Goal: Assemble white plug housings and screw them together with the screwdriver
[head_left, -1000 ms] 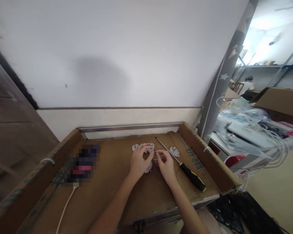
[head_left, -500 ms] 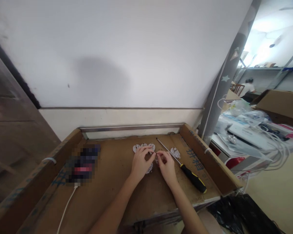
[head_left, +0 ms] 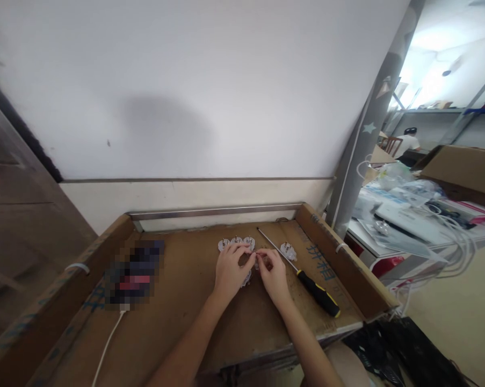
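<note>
As little's shifted, your L hand [head_left: 231, 270] & R hand [head_left: 275, 277] stay fingertip-close, left of scr'driver [head_left: 302, 278]; can't tell if clamped; handling's ongoing.

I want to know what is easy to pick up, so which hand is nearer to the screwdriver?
Right. The right hand is close beside the screwdriver, to its left; the left hand is farther left, beyond the right hand.
</note>
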